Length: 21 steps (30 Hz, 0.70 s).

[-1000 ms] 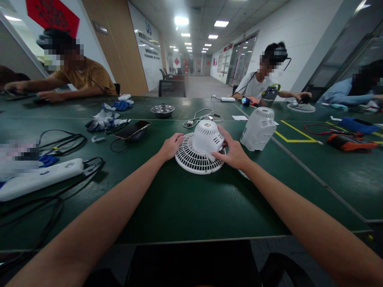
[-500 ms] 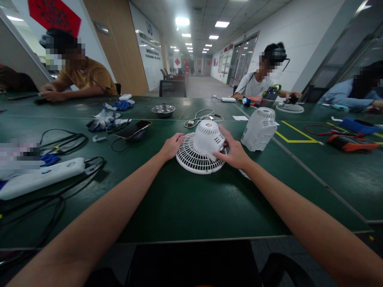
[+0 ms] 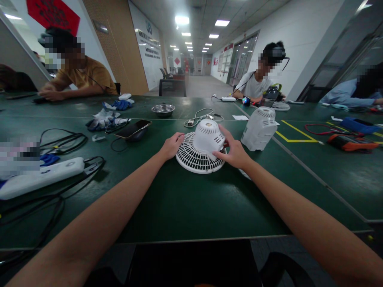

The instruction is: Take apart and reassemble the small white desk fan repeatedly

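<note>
A white fan head [image 3: 206, 137] lies grille-down on the green table, its slotted motor housing pointing up. At the grille's left rim, my left hand [image 3: 171, 146] has its fingers closed on the edge; the fingertips are partly hidden. My right hand [image 3: 235, 151] grips the right side of the motor housing, thumb in front and fingers behind. Just right of that hand stands a white plastic fan base [image 3: 259, 129], upright. Behind the fan head lies a coiled white cable [image 3: 203, 117] with a plug. A small pale item, partly covered by my right wrist, lies on the table.
To the left are a phone [image 3: 134, 129], gloves [image 3: 103, 120], a white power strip [image 3: 44, 175] and black cables. A metal bowl [image 3: 163, 109] stands farther back. An orange multimeter [image 3: 352, 142] lies at right. Co-workers sit across the table, one handling another fan grille [image 3: 280, 106].
My hands and the fan head stay in place. Across the table, the co-worker at right has drawn the other fan grille leftward, behind the dark item standing there.
</note>
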### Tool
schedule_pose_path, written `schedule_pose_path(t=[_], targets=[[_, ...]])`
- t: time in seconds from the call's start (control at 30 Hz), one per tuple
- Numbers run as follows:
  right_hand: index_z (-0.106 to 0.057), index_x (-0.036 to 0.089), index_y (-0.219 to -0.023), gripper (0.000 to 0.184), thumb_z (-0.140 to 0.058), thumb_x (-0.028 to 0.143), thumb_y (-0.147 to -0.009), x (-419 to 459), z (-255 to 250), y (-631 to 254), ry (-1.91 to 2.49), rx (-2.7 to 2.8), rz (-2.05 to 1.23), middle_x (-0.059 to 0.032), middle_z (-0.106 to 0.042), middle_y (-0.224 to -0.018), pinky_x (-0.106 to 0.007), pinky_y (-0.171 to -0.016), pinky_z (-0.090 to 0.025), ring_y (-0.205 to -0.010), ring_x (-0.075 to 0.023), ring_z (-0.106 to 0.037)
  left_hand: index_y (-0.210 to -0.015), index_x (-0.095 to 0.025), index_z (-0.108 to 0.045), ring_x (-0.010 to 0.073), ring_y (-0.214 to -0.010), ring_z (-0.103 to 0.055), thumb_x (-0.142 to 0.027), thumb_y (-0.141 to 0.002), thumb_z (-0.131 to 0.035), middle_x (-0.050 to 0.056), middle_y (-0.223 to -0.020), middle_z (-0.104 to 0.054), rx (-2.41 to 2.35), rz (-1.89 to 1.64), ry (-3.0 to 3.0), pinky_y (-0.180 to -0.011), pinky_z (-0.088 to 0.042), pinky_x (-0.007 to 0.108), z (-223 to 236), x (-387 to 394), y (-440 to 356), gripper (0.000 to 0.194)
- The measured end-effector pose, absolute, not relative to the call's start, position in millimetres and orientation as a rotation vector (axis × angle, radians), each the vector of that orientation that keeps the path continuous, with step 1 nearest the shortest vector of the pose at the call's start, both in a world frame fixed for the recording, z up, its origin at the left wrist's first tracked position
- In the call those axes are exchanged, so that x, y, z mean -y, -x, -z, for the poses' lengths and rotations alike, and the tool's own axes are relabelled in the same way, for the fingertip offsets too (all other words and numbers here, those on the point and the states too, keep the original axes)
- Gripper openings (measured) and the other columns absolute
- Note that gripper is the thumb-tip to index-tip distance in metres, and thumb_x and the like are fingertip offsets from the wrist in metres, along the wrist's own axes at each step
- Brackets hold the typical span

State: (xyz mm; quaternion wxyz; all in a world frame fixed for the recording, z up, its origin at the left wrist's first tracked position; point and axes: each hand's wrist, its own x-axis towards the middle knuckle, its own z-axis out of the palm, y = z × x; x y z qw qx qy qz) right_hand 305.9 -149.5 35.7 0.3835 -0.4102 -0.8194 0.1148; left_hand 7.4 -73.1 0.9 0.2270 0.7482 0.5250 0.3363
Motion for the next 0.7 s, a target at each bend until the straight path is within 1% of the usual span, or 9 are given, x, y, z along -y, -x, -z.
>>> schedule_pose_path(t=[0.23, 0.43, 0.6, 0.7], targets=[[-0.021, 0.035, -0.161, 0.1, -0.076, 0.051, -0.078, 147.6, -34.7, -307.0, 1.049, 2.086, -0.295, -0.0094, -0.047, -0.154, -0.058, -0.092, -0.057, -0.097, -0.0306, -0.067, -0.132, -0.022, -0.059, 0.0263, -0.11, -0.066, -0.051, -0.101, -0.034, 0.009, -0.124, -0.07, -1.436, -0.921, -2.056, -0.095, -0.05, 0.039, -3.1, 75.2, -7.9, 0.049], [-0.021, 0.035, -0.16, 0.099, -0.075, 0.052, -0.078, 147.5, -34.2, -307.6, 1.056, 2.083, -0.312, -0.01, -0.052, -0.149, -0.058, -0.092, -0.057, -0.099, -0.0309, -0.067, -0.131, -0.023, -0.059, 0.0266, -0.111, -0.066, -0.05, -0.101, -0.035, 0.008, -0.123, -0.071, -1.445, -0.916, -2.048, -0.095, -0.05, 0.039, -2.8, 74.2, -7.7, 0.047], [-0.022, 0.034, -0.16, 0.099, -0.074, 0.053, -0.079, 148.0, -34.9, -307.4, 1.071, 2.084, -0.308, -0.0106, -0.054, -0.146, -0.058, -0.092, -0.057, -0.095, -0.0297, -0.067, -0.131, -0.022, -0.059, 0.0264, -0.109, -0.067, -0.05, -0.102, -0.034, 0.009, -0.123, -0.071, -1.432, -0.918, -2.049, -0.094, -0.05, 0.04, -3.8, 75.2, -7.6, 0.048], [-0.021, 0.034, -0.161, 0.099, -0.075, 0.051, -0.079, 148.9, -36.2, -306.8, 1.067, 2.084, -0.308, -0.0104, -0.054, -0.146, -0.058, -0.092, -0.057, -0.099, -0.0315, -0.067, -0.131, -0.021, -0.059, 0.0264, -0.109, -0.066, -0.05, -0.101, -0.034, 0.009, -0.122, -0.071, -1.447, -0.923, -2.06, -0.095, -0.049, 0.039, -3.1, 74.6, -7.8, 0.049]])
